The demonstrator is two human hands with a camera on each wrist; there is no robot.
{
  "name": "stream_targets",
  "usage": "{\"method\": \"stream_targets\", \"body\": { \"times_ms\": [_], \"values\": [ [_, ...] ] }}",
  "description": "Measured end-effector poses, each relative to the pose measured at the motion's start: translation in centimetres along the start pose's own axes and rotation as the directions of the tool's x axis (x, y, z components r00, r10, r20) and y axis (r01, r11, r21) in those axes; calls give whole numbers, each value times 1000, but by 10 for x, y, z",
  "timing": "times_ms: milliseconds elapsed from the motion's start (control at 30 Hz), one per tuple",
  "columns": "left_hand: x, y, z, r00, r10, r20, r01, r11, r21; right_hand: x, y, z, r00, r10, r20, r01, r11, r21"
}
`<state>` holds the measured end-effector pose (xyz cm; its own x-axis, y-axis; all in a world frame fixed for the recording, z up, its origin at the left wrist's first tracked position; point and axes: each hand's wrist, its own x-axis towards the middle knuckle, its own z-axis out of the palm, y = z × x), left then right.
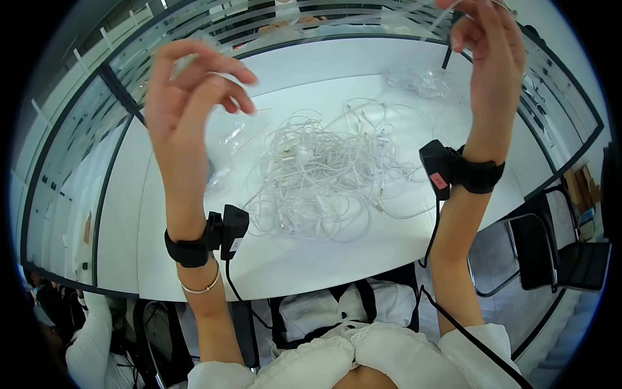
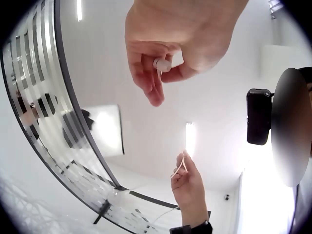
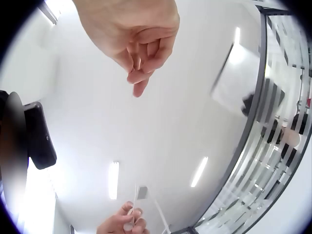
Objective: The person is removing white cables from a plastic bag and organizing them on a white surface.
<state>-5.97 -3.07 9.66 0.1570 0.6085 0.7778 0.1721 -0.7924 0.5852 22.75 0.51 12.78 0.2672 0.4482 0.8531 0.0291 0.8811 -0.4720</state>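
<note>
Both hands are raised over the white table (image 1: 447,227), well apart. My left hand (image 1: 184,97) is at the left, fingers bent; in the left wrist view its fingers hold a small white rounded piece (image 2: 163,65) that looks like an earbud. Up at the top right is my right hand (image 1: 492,58). Its fingertips pinch a thin white cable (image 2: 179,168), seen in the left wrist view, which bends at the fingers. Between and below the hands lies a tangled heap of white cables (image 1: 337,155) with small metal plugs.
A clear plastic bag (image 1: 421,81) lies behind the heap, and more clear wrapping (image 1: 236,135) at its left. A striped glass partition (image 1: 350,24) borders the table's far side. On the right stands a black chair (image 1: 534,249). Another person's white sleeve (image 1: 91,343) shows at lower left.
</note>
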Motion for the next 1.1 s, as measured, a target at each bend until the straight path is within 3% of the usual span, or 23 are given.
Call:
{"method": "stream_targets", "body": {
  "times_ms": [33, 100, 200, 267, 333, 367, 467, 533, 567, 600, 667, 767, 833, 900, 1000, 1033, 1100],
  "values": [
    [0, 4, 4, 993, -57, 103, 63, 997, -51, -3, -19, 3, 999, 50, 5, -50, 997, 50],
    [0, 13, 8, 919, -162, 360, 216, 970, -113, -2, -12, -1, 997, -78, 23, 78, 997, 7],
    [-6, 2, 18, 719, -189, 669, 263, 965, -11, 12, -10, 3, 983, -154, 102, 160, 986, -49],
    [-7, -9, 31, 741, -111, 662, 126, 992, 25, 23, -27, 9, 977, -138, 164, 151, 986, -69],
    [-4, -24, 47, 822, -109, 560, 130, 991, 3, 31, -51, 19, 968, -105, 229, 122, 990, -64],
    [-2, -30, 56, 855, -108, 507, 132, 991, -11, 39, -53, 13, 934, -100, 343, 104, 995, 5],
    [7, -35, 98, 866, -119, 486, 128, 992, 15, 37, -54, 4, 866, 42, 498, -37, 999, -20],
    [10, -42, 135, 848, -27, 529, 38, 999, -10, 36, -64, 2, 849, 88, 521, -145, 987, 70],
    [10, -49, 154, 858, 82, 508, -150, 984, 96, 36, -67, 0, 845, 90, 527, -183, 975, 126],
    [10, -45, 170, 861, 117, 494, -247, 947, 206, 37, -69, -3, 854, 59, 516, -190, 960, 204],
    [8, -53, 200, 892, 171, 419, -268, 946, 185, 38, -73, -11, 879, 29, 476, -214, 916, 340],
    [20, -66, 218, 693, -41, 720, -11, 998, 67, 38, -83, -35, 897, 5, 443, -222, 870, 440],
    [39, -71, 227, 326, -149, 934, 233, 970, 74, 36, -88, -50, 894, 7, 448, -236, 857, 457],
    [41, -71, 230, 285, -122, 951, 322, 947, 25, 37, -93, -65, 884, 19, 468, -251, 862, 439],
    [17, -65, 225, 715, 11, 699, 180, 963, -200, 37, -98, -81, 842, 76, 535, -308, 881, 360],
    [13, -60, 233, 756, 131, 641, 91, 949, -301, 35, -98, -82, 818, 105, 565, -338, 883, 325],
    [11, -46, 259, 798, 366, 478, -114, 872, -476, 33, -94, -72, 675, 83, 733, -331, 922, 200]
  ]
}}
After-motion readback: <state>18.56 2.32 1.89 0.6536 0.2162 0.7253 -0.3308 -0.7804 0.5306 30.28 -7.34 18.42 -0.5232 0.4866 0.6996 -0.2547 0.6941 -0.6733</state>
